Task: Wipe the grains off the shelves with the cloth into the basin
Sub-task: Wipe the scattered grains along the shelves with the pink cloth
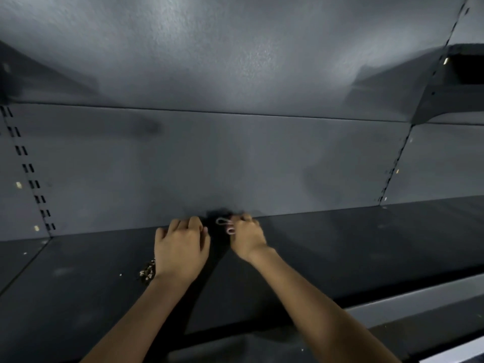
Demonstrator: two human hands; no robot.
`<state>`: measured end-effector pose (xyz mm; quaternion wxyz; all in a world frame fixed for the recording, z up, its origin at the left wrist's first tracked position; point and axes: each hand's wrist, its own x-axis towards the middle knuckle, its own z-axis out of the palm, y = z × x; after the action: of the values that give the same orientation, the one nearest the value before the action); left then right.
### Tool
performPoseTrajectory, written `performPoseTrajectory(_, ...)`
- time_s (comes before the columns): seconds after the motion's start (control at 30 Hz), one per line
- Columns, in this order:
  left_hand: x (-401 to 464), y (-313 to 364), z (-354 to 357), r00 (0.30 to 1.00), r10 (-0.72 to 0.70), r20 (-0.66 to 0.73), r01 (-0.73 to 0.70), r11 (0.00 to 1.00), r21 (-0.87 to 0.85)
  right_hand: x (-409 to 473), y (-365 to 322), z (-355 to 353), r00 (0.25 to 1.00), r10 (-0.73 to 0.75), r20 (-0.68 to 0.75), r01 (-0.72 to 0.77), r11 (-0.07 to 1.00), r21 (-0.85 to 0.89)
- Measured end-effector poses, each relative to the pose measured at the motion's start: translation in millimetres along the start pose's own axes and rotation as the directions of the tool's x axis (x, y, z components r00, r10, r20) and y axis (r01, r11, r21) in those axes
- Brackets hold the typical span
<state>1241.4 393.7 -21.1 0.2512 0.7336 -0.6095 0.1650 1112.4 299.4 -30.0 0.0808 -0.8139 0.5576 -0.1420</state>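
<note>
A dark cloth (219, 215) with a pinkish loop lies bunched at the back of the dark shelf (340, 244), against the grey back wall. My right hand (246, 238) grips the cloth's right side, with the loop sticking out by its fingers. My left hand (180, 247) rests on the shelf just left of the cloth with its fingers curled. Its thumb is beside the cloth, and I cannot see whether it holds it. A few pale grains (120, 274) dot the shelf to the left. No basin is in view.
The underside of another shelf (235, 48) hangs close overhead. Slotted uprights (34, 184) run down the back wall at left and right. The shelf's front edge (392, 299) shows at lower right, with a lower level beneath it.
</note>
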Motion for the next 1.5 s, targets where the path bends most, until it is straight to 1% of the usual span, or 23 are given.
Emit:
performPoseTrajectory(0.07,1.4,-11.2,-4.6,0.999,-0.039,0.006,0.039,0.999,0.007,-11.9,-24.8,1.5,0.994,-0.104,0.038,0.100,0.992,0.083)
performPoseTrajectory(0.13,0.5,-27.1,-10.8,0.995,-0.101,0.023,0.101,0.995,0.004,-20.7,-41.6,1.6,0.985,-0.169,0.025,0.162,0.969,0.188)
performPoseTrajectory(0.2,-4.0,-45.3,-19.4,0.988,-0.146,0.041,0.146,0.989,0.006,-22.8,-47.2,-2.4,0.990,-0.131,-0.042,0.138,0.949,0.285)
performPoseTrajectory(0.3,-16.2,-74.3,-32.4,0.980,-0.195,0.043,0.194,0.980,0.042,-14.1,-36.7,-14.8,0.983,-0.005,-0.183,0.060,0.953,0.296)
performPoseTrajectory(0.37,-23.4,-92.5,-40.1,0.964,-0.260,0.048,0.257,0.964,0.070,-3.3,-21.7,-23.8,0.969,0.092,-0.229,-0.037,0.972,0.234)
performPoseTrajectory(0.43,-30.6,-109.2,-44.9,0.951,-0.307,0.040,0.302,0.949,0.094,5.2,-7.0,-26.5,0.956,0.192,-0.223,-0.170,0.979,0.116)
performPoseTrajectory(0.5,-37.7,-122.9,-45.5,0.941,-0.338,0.022,0.335,0.937,0.099,5.5,-3.3,-22.2,0.949,0.282,-0.138,-0.286,0.958,-0.009)
performPoseTrajectory(0.53,-40.6,-127.8,-44.8,0.935,-0.355,0.017,0.353,0.932,0.086,2.7,-6.1,-18.4,0.950,0.298,-0.091,-0.305,0.949,-0.073)
performPoseTrajectory(0.6,-42.8,-131.5,-43.4,0.922,-0.387,0.011,0.386,0.921,0.052,-3.6,-17.7,-9.4,0.964,0.261,-0.045,-0.265,0.951,-0.162)
performPoseTrajectory(0.7,-38.3,-127.8,-41.3,0.919,-0.395,0.024,0.393,0.918,0.047,-13.6,-49.5,-3.7,0.990,0.143,0.017,-0.138,0.974,-0.182)
performPoseTrajectory(0.77,-36.4,-123.1,-39.8,0.931,-0.364,0.032,0.362,0.931,0.052,-23.5,-73.9,0.6,0.997,0.023,0.070,-0.018,0.997,-0.081)
performPoseTrajectory(0.87,-37.0,-122.6,-39.2,0.947,-0.319,0.030,0.316,0.946,0.065,-34.0,-101.8,7.8,0.990,-0.116,0.079,0.102,0.980,0.170)
performPoseTrajectory(0.93,-38.2,-128.8,-39.4,0.946,-0.324,0.019,0.322,0.944,0.070,-30.3,-108.9,5.1,0.993,-0.116,0.026,0.105,0.958,0.265)
performPoseTrajectory(1.0,-38.2,-135.2,-39.5,0.939,-0.344,0.005,0.343,0.937,0.066,-20.6,-107.0,-4.3,0.998,-0.037,-0.050,0.051,0.950,0.309)
performPoseTrajectory(1.03,-37.7,-136.7,-39.7,0.936,-0.351,0.002,0.350,0.934,0.064,-15.1,-103.2,-9.8,0.996,0.021,-0.085,0.004,0.960,0.280)
performPoseTrajectory(1.1,-36.8,-136.5,-40.1,0.939,-0.344,-0.009,0.344,0.937,0.059,-5.4,-93.6,-17.0,0.989,0.114,-0.095,-0.106,0.990,0.089)
performPoseTrajectory(1.17,-35.5,-134.8,-40.3,0.945,-0.326,-0.023,0.327,0.943,0.065,-2.6,-86.8,-15.7,0.985,0.171,-0.009,-0.171,0.979,-0.108)
performPoseTrajectory(1.23,-34.9,-134.4,-40.7,0.947,-0.320,-0.036,0.322,0.944,0.071,-3.4,-86.7,-6.4,0.982,0.171,0.074,-0.156,0.972,-0.174)
performPoseTrajectory(1.27,-34.8,-134.5,-40.9,0.945,-0.324,-0.043,0.326,0.943,0.068,-2.9,-88.8,-1.5,0.987,0.130,0.089,-0.117,0.982,-0.145)
performPoseTrajectory(1.33,-34.9,-134.5,-41.5,0.944,-0.328,-0.046,0.330,0.941,0.069,-0.4,-97.0,5.3,0.994,-0.005,0.106,0.005,1.000,-0.003)
performPoseTrajectory(1.4,-34.8,-134.3,-42.1,0.947,-0.318,-0.042,0.320,0.944,0.083,1.9,-108.0,5.2,0.989,-0.114,0.096,0.103,0.988,0.117)
performPoseTrajectory(1.43,-34.8,-134.5,-42.4,0.948,-0.315,-0.044,0.318,0.944,0.092,4.6,-112.7,3.2,0.986,-0.154,0.066,0.146,0.982,0.119)
performPoseTrajectory(1.5,-35.2,-135.8,-41.6,0.948,-0.316,-0.045,0.319,0.942,0.102,13.0,-120.1,-1.8,0.968,-0.249,-0.027,0.250,0.968,0.025)
